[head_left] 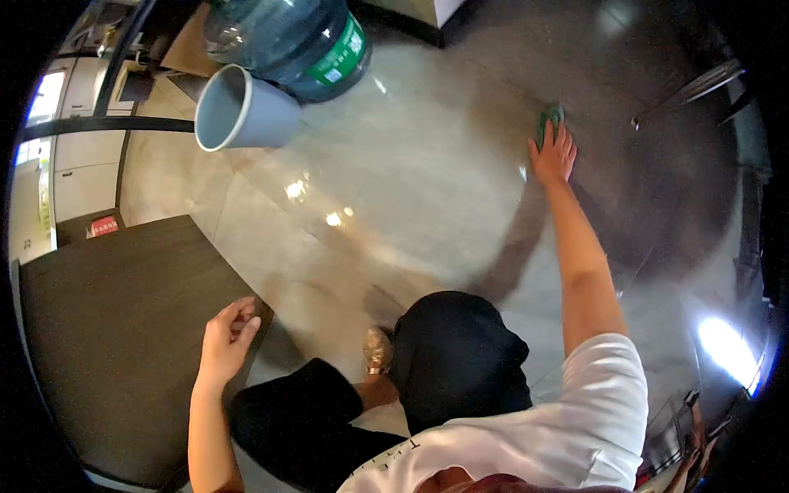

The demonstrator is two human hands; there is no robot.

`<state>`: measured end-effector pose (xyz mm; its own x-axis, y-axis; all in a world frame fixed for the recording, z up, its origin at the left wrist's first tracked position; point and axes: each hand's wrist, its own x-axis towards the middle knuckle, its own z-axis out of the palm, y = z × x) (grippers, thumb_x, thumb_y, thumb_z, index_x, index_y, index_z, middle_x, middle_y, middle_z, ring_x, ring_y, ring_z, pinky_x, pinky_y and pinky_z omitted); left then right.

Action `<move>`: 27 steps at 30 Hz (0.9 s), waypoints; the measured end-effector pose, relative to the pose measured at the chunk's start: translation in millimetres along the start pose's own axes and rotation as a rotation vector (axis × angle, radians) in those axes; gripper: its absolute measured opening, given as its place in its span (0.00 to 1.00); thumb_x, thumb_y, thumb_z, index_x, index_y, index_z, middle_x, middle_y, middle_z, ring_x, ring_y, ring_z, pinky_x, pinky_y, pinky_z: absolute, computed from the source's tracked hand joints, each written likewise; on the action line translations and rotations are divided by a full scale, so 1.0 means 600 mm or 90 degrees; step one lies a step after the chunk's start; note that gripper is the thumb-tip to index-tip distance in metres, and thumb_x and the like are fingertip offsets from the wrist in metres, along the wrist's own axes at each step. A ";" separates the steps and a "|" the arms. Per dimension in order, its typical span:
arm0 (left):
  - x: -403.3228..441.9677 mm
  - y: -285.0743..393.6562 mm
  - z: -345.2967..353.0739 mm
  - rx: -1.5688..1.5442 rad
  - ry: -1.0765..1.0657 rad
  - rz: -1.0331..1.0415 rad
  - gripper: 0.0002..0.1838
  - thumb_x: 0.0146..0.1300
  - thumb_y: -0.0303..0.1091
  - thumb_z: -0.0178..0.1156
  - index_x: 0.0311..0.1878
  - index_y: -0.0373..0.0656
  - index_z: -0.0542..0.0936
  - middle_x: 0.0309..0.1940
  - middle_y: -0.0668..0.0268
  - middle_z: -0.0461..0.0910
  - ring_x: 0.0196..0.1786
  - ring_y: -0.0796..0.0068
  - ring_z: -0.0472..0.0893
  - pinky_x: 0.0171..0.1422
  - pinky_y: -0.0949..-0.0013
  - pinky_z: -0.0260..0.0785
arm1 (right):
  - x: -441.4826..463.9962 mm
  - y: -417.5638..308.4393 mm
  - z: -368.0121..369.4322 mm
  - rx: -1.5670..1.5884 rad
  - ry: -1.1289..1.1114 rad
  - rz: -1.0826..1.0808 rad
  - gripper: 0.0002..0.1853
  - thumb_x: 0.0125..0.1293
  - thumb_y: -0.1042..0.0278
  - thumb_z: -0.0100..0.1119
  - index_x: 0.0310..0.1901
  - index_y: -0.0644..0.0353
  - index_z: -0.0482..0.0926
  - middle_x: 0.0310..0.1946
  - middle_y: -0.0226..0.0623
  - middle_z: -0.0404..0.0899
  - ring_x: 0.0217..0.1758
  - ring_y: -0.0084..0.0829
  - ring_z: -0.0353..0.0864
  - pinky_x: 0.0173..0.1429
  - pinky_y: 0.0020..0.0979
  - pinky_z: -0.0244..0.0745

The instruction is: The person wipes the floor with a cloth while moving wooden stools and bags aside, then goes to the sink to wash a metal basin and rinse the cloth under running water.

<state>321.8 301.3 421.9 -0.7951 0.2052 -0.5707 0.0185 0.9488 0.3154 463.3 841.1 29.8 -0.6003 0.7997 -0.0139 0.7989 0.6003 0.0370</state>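
Note:
My right hand [555, 158] is stretched far out to the floor [411, 164], pressing on a small dark green cloth [549, 119]. Part of the cloth shows past the fingertips; the rest is hidden under the fingers. Near the edge of a dark wooden tabletop [123, 329] is my left hand [228, 338], its fingers loosely bent and the thumb apart from them. Nothing shows in it. Whether it touches the tabletop I cannot tell.
A light blue-grey bucket [275, 115] stands by a large water jug [288, 41] with a green label at the upper left. Metal furniture legs [686, 94] are at the upper right. A bright light [727, 349] glows at the lower right.

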 end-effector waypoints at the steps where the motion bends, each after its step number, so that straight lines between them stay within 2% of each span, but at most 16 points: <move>1: 0.018 0.001 0.001 -0.010 0.011 0.008 0.21 0.62 0.30 0.64 0.58 0.35 0.77 0.42 0.56 0.81 0.42 0.65 0.81 0.45 0.64 0.73 | -0.005 0.008 0.000 0.006 -0.014 -0.007 0.37 0.70 0.39 0.47 0.75 0.47 0.55 0.76 0.39 0.50 0.78 0.43 0.51 0.78 0.51 0.46; 3: 0.069 -0.015 0.016 0.096 -0.065 0.098 0.24 0.63 0.34 0.64 0.61 0.35 0.75 0.47 0.52 0.81 0.47 0.61 0.82 0.48 0.64 0.74 | -0.032 0.027 0.013 0.021 -0.041 0.004 0.36 0.71 0.41 0.46 0.75 0.47 0.53 0.76 0.40 0.50 0.77 0.46 0.52 0.77 0.50 0.48; 5: 0.150 -0.053 0.060 0.080 -0.114 0.161 0.31 0.63 0.42 0.63 0.66 0.37 0.71 0.56 0.47 0.78 0.55 0.54 0.80 0.56 0.61 0.73 | -0.072 0.046 0.000 0.019 -0.083 0.067 0.36 0.71 0.42 0.45 0.76 0.48 0.53 0.76 0.40 0.49 0.77 0.47 0.52 0.76 0.50 0.51; 8: 0.280 -0.093 0.144 0.179 -0.160 0.161 0.42 0.61 0.52 0.63 0.72 0.37 0.62 0.64 0.45 0.72 0.64 0.50 0.74 0.65 0.57 0.68 | -0.136 0.083 -0.019 -0.012 -0.181 0.179 0.36 0.70 0.42 0.47 0.75 0.48 0.54 0.76 0.40 0.49 0.77 0.47 0.52 0.76 0.50 0.51; 10: 0.365 -0.116 0.199 0.230 -0.171 0.193 0.49 0.57 0.56 0.65 0.73 0.34 0.57 0.66 0.44 0.69 0.66 0.49 0.71 0.68 0.56 0.66 | -0.181 0.126 -0.045 -0.064 -0.253 0.174 0.36 0.67 0.48 0.55 0.74 0.47 0.56 0.74 0.43 0.56 0.76 0.48 0.55 0.74 0.51 0.55; 12: 0.418 -0.110 0.223 0.233 -0.178 0.212 0.52 0.55 0.57 0.66 0.74 0.33 0.56 0.66 0.44 0.68 0.68 0.49 0.70 0.69 0.56 0.65 | -0.195 0.224 -0.022 0.018 -0.289 0.162 0.31 0.63 0.63 0.59 0.69 0.51 0.65 0.68 0.49 0.61 0.67 0.56 0.65 0.66 0.50 0.67; 13: 0.439 -0.094 0.224 0.212 -0.205 0.182 0.55 0.53 0.59 0.67 0.74 0.32 0.55 0.67 0.43 0.67 0.69 0.50 0.69 0.70 0.57 0.64 | -0.207 0.239 -0.058 0.012 -0.276 0.170 0.31 0.63 0.63 0.59 0.69 0.51 0.65 0.68 0.49 0.61 0.67 0.56 0.65 0.66 0.50 0.67; 15: 0.480 -0.070 0.229 0.184 -0.227 0.167 0.57 0.51 0.60 0.69 0.74 0.31 0.54 0.68 0.42 0.66 0.70 0.51 0.67 0.71 0.57 0.62 | -0.216 0.264 -0.165 0.130 -0.194 0.071 0.30 0.59 0.69 0.59 0.65 0.56 0.69 0.62 0.52 0.69 0.62 0.56 0.71 0.65 0.48 0.68; 16: 0.502 -0.066 0.239 0.182 -0.201 0.197 0.59 0.49 0.61 0.70 0.74 0.31 0.53 0.69 0.42 0.63 0.72 0.51 0.65 0.73 0.57 0.60 | -0.210 0.264 -0.216 0.121 -0.181 0.074 0.30 0.59 0.69 0.59 0.65 0.56 0.69 0.62 0.52 0.69 0.62 0.56 0.71 0.65 0.48 0.68; 18: 0.516 -0.049 0.244 0.179 -0.182 0.235 0.62 0.47 0.61 0.71 0.75 0.30 0.52 0.71 0.41 0.60 0.74 0.51 0.62 0.75 0.57 0.57 | -0.209 0.254 -0.316 0.114 -0.173 -0.031 0.28 0.55 0.72 0.60 0.61 0.59 0.73 0.55 0.53 0.75 0.60 0.53 0.73 0.65 0.44 0.68; 20: 0.518 -0.011 0.252 0.354 -0.022 0.256 0.67 0.43 0.64 0.73 0.75 0.30 0.48 0.74 0.40 0.51 0.76 0.44 0.56 0.77 0.51 0.51 | -0.197 0.219 -0.402 0.079 -0.178 -0.047 0.28 0.54 0.74 0.60 0.61 0.59 0.74 0.54 0.52 0.76 0.60 0.53 0.73 0.64 0.44 0.68; 21: 0.522 -0.004 0.255 0.349 -0.022 0.269 0.67 0.43 0.64 0.73 0.75 0.30 0.48 0.74 0.40 0.51 0.76 0.44 0.56 0.77 0.51 0.51 | -0.186 0.209 -0.428 0.065 -0.229 -0.117 0.28 0.54 0.73 0.60 0.61 0.59 0.74 0.54 0.52 0.76 0.60 0.53 0.73 0.64 0.44 0.68; 22: 0.524 -0.002 0.267 0.383 -0.072 0.251 0.69 0.41 0.64 0.74 0.76 0.31 0.47 0.75 0.39 0.49 0.76 0.40 0.54 0.78 0.47 0.49 | -0.172 0.191 -0.460 0.048 -0.281 -0.187 0.28 0.55 0.73 0.60 0.61 0.58 0.74 0.55 0.51 0.76 0.59 0.53 0.73 0.64 0.44 0.68; 24: 0.533 0.001 0.299 0.414 -0.132 0.243 0.71 0.39 0.64 0.75 0.76 0.32 0.46 0.75 0.38 0.46 0.76 0.35 0.52 0.78 0.44 0.47 | -0.158 0.133 -0.497 0.021 -0.322 -0.203 0.28 0.55 0.72 0.61 0.61 0.56 0.75 0.57 0.48 0.75 0.60 0.52 0.72 0.65 0.44 0.69; 26: 0.537 -0.009 0.338 0.527 -0.062 0.236 0.71 0.37 0.64 0.76 0.77 0.36 0.46 0.75 0.37 0.46 0.75 0.33 0.51 0.78 0.43 0.46 | -0.151 0.075 -0.508 -0.084 -0.376 -0.303 0.28 0.54 0.69 0.65 0.60 0.51 0.76 0.55 0.43 0.75 0.59 0.49 0.73 0.63 0.44 0.71; 27: 0.536 -0.016 0.346 0.533 -0.075 0.238 0.71 0.37 0.64 0.76 0.77 0.36 0.46 0.75 0.37 0.46 0.75 0.33 0.51 0.78 0.43 0.46 | -0.148 0.052 -0.503 -0.102 -0.387 -0.349 0.28 0.55 0.68 0.65 0.60 0.50 0.76 0.56 0.42 0.74 0.60 0.48 0.73 0.63 0.43 0.71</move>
<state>192.1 408.2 78.0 -0.5831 0.5129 -0.6301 0.7304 0.6705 -0.1302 529.9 785.7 334.0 -0.7406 0.2885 -0.6068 0.3564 0.9343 0.0093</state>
